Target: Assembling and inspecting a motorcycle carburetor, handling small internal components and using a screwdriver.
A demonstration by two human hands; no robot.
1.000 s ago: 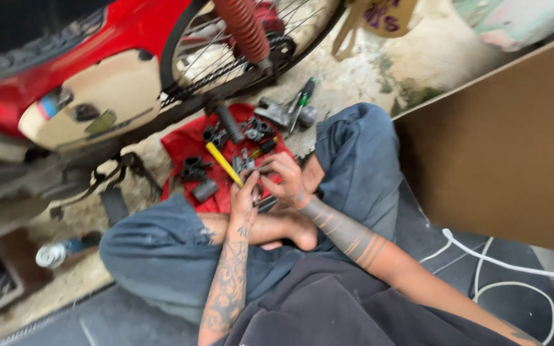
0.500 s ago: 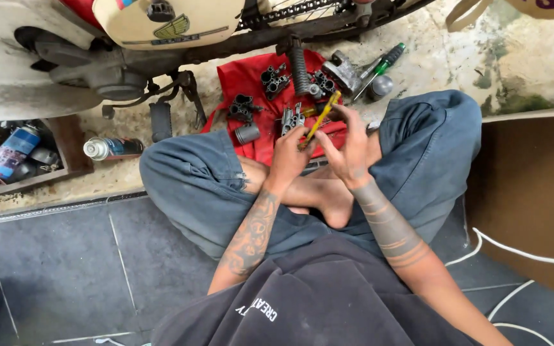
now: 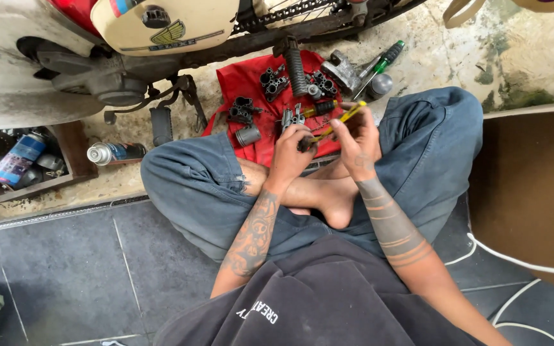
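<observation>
I sit cross-legged on the floor in blue jeans. My left hand [image 3: 292,146] grips a small dark metal part over my lap. My right hand [image 3: 358,136] holds a thin yellow-handled tool [image 3: 340,120] whose tip meets that part. Just beyond my hands lies a red cloth [image 3: 242,79] strewn with several dark metal engine parts [image 3: 243,110], and a yellow-and-black screwdriver [image 3: 318,107] rests on it.
A red and cream motorbike [image 3: 161,25] stands past the cloth, its footpeg [image 3: 296,67] hanging over it. A green-handled screwdriver [image 3: 383,61] lies right of the cloth. A spray can [image 3: 113,152] and a wooden tray with cans [image 3: 24,160] sit left. Brown cardboard [image 3: 533,186] and a white cable [image 3: 520,259] are right.
The view has swung down and left, bringing my lap and the floor tiles to the centre. My hands stay together on the small part and yellow tool.
</observation>
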